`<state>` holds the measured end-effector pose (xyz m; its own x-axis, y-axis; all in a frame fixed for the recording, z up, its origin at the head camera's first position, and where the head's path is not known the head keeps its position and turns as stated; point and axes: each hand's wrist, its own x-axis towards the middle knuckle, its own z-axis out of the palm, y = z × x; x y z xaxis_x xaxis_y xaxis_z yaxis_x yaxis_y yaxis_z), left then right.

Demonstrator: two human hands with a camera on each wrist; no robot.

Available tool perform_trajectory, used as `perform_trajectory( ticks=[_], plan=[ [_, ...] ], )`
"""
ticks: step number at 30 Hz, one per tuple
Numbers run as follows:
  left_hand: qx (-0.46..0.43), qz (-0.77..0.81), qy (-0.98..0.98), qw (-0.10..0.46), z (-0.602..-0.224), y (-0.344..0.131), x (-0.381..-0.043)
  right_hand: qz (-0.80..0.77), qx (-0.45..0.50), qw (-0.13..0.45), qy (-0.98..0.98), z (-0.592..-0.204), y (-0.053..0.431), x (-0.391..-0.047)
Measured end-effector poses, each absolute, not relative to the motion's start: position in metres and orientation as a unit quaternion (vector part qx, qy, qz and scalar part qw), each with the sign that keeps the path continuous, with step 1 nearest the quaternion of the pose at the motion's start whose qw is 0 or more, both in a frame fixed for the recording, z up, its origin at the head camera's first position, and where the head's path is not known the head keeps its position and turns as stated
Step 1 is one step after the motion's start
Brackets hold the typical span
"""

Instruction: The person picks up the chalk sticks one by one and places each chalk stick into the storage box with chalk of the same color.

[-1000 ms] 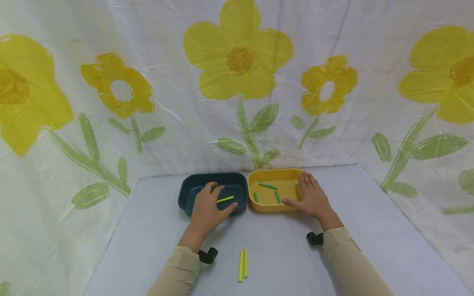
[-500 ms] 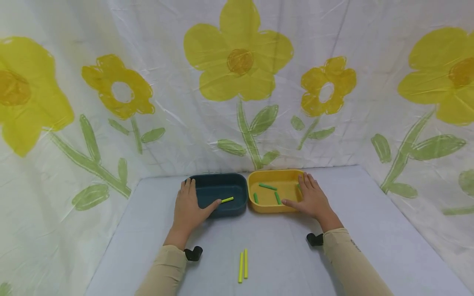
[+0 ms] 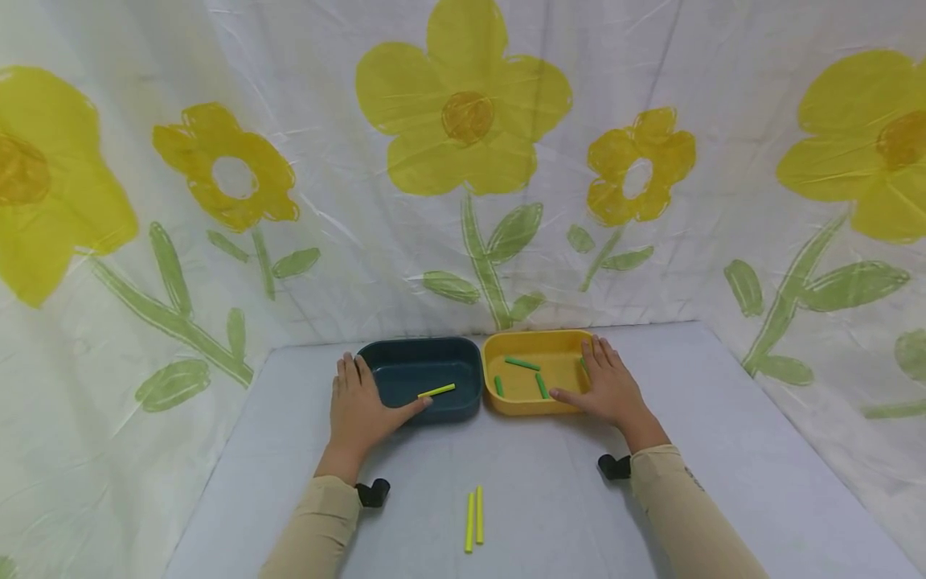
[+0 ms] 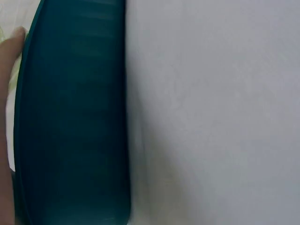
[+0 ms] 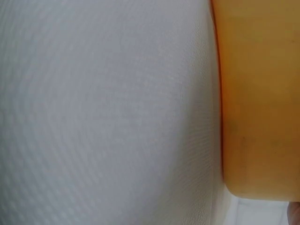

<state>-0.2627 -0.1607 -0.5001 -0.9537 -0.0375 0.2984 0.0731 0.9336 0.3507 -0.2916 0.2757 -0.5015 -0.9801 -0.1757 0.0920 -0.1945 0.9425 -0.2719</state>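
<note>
My left hand (image 3: 358, 414) lies along the left end of a dark teal plastic bin (image 3: 427, 414), fingers straight at the side and thumb stretched over the front rim. A yellow-green stick (image 3: 437, 391) lies inside that bin, near the thumb tip. To the right, my right hand (image 3: 608, 390) rests against the right end of a yellow bin (image 3: 535, 408), fingers straight and thumb at its front rim. Several green sticks lie in the yellow bin, such as a green stick (image 3: 522, 363) near the back. The wrist views show the teal wall (image 4: 75, 117) and yellow wall (image 5: 262, 103) close up.
Two yellow-green sticks (image 3: 469, 523) lie side by side on the white-covered table (image 3: 550, 498), nearer the front. The bins stand side by side at the back edge, before a white curtain (image 3: 347, 281) printed with yellow flowers.
My left hand has moved left, from over the inside of the teal bin to its left end, its curled fingers now straightened. The right hand has stayed at the yellow bin.
</note>
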Motion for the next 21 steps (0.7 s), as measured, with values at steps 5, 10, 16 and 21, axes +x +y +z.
perform_trajectory(
  ticks=[5,10,16,21],
  plan=[
    [0.001,-0.189,-0.973,0.135,-0.5034,-0.1602,-0.2627,0.142,0.094,0.034,-0.985,-0.5025,0.2753,-0.2909],
    [-0.001,-0.174,-0.975,0.137,-0.5048,-0.159,-0.2622,0.143,0.096,0.039,-0.984,-0.5024,0.2756,-0.2913],
    [-0.003,-0.158,-0.977,0.144,-0.506,-0.158,-0.2629,0.139,0.097,0.041,-0.985,-0.503,0.2766,-0.2934],
    [-0.003,-0.152,-0.978,0.145,-0.5079,-0.1578,-0.2646,0.134,0.095,0.042,-0.986,-0.5044,0.2775,-0.2945]
  ],
)
